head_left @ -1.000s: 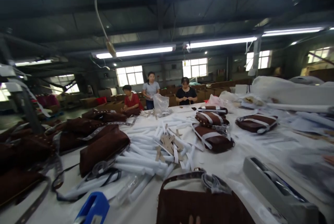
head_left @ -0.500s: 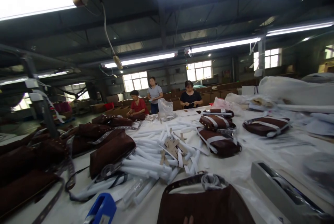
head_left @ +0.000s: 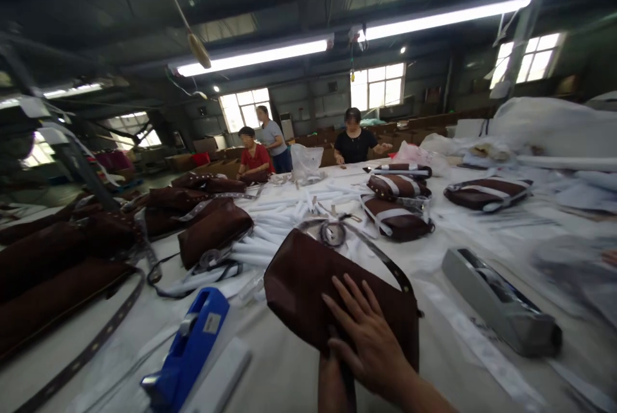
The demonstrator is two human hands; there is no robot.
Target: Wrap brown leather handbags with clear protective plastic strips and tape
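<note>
A dark brown leather handbag (head_left: 303,278) lies slanted in front of me, its studded strap (head_left: 385,259) looping over the far side. My right hand (head_left: 369,336) rests flat on the bag's face with fingers spread. Below the bag's near edge, part of my left hand (head_left: 332,377) shows, close to a dark strip; its fingers are hidden. A blue tape dispenser (head_left: 193,342) stands to the left of the bag, and a grey tape dispenser (head_left: 501,304) to the right.
Brown bags (head_left: 62,252) are heaped on the left. White rolled tubes (head_left: 263,233) lie beyond the handbag. Several bags with pale wrapped straps (head_left: 398,214) sit farther back. Clear plastic (head_left: 573,272) covers the right side. Co-workers, one in black (head_left: 357,143), are across the table.
The view has tipped downward. The handbag has turned and come farther into view, with its strap now at the far right. My right hand now lies fully visible on it.
</note>
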